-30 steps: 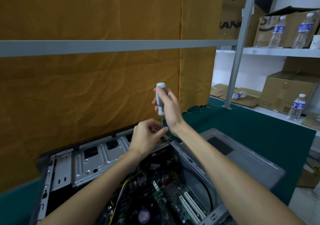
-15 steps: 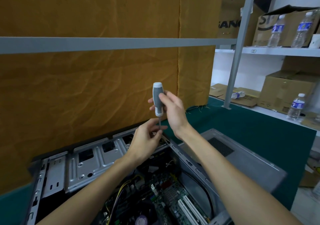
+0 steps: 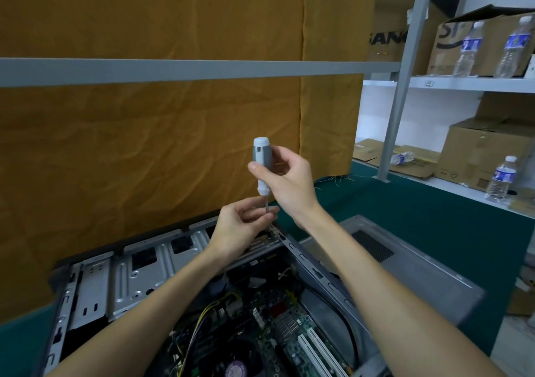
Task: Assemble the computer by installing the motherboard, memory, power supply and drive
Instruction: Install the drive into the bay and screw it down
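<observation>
An open computer case (image 3: pixel 312 263) lies on the green table, its motherboard (image 3: pixel 286 327) with white slots and yellow cables visible inside. A metal drive cage (image 3: pixel 136 278) spans the case's far side. My right hand (image 3: pixel 289 179) grips the grey-and-white handle of a screwdriver (image 3: pixel 261 163), held upright over the case's far right corner. My left hand (image 3: pixel 240 226) pinches the screwdriver's thin shaft just above the case edge. The tip and any screw are hidden behind my left fingers.
The grey side panel (image 3: pixel 405 266) lies to the right of the case. An orange cloth (image 3: pixel 162 145) hangs behind, crossed by a grey rail (image 3: pixel 173 71). Shelves at the right hold cardboard boxes (image 3: pixel 486 150) and water bottles (image 3: pixel 500 178).
My right hand has turned on the screwdriver handle, thumb now across its front. The view has shifted slightly; both hands stay at the case's far corner.
</observation>
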